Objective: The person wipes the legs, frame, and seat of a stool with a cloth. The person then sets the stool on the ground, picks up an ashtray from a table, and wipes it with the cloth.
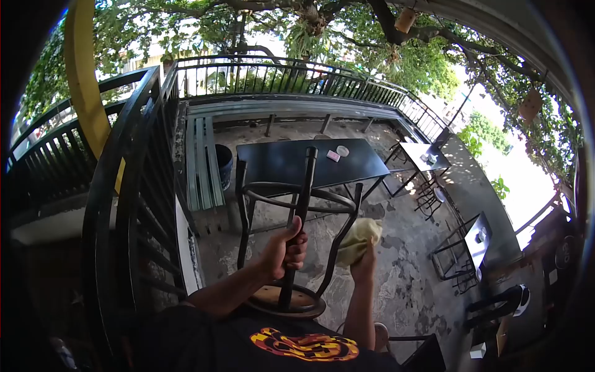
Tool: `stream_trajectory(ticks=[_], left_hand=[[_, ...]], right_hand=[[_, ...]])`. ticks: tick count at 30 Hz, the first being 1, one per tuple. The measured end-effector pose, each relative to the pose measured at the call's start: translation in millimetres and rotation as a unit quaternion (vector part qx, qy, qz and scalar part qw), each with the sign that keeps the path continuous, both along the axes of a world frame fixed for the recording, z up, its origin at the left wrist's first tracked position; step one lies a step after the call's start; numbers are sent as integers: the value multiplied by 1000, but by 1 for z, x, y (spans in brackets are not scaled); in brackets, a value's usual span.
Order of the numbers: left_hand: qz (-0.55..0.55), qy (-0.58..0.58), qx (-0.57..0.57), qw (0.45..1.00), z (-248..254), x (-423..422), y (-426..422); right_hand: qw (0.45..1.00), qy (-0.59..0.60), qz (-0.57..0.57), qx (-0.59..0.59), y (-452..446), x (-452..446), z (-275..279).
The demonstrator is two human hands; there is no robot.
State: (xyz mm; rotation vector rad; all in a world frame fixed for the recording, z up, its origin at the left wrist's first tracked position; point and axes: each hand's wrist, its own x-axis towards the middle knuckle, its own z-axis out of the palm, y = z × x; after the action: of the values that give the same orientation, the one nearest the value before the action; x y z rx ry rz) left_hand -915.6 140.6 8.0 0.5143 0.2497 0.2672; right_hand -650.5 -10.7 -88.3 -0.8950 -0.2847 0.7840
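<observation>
My left hand (286, 249) is wrapped round one dark leg of an upturned stool (287, 302), its round wooden seat low against my torso and its legs pointing up and away. A metal ring joins the legs partway along. To the right, my right hand (364, 263) grips a pale yellow cloth (361, 240), bunched beside another stool leg. Whether the cloth touches that leg, I cannot tell.
Ahead stands a long black table (279, 158) with a pink packet (333, 156) and a round dish (343, 150) on it. A dark bin (224, 166) and a slatted bench (199, 162) are left of it. Smaller tables (414, 152) with stools line the right. Black railing (133, 155) runs close on my left.
</observation>
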Motion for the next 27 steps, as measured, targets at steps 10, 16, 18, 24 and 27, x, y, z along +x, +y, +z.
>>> stream_trajectory(ticks=[10, 16, 18, 24, 27], left_hand=[[11, -9, -10, 1000, 0, -11, 2], [5, -6, -37, 999, -12, -7, 11], [8, 10, -36, 999, -12, -5, 12], [57, 42, -24, 997, -21, -19, 45], [122, 114, 125, 978, -47, -16, 64]], right_hand=[[964, 24, 248, -90, -6, -59, -26], [945, 74, 261, -185, -80, -79, -58], [946, 39, 249, -203, -90, -73, -73], [958, -37, 242, -147, -80, -100, -3], [957, -70, 217, -179, -76, -119, 19]])
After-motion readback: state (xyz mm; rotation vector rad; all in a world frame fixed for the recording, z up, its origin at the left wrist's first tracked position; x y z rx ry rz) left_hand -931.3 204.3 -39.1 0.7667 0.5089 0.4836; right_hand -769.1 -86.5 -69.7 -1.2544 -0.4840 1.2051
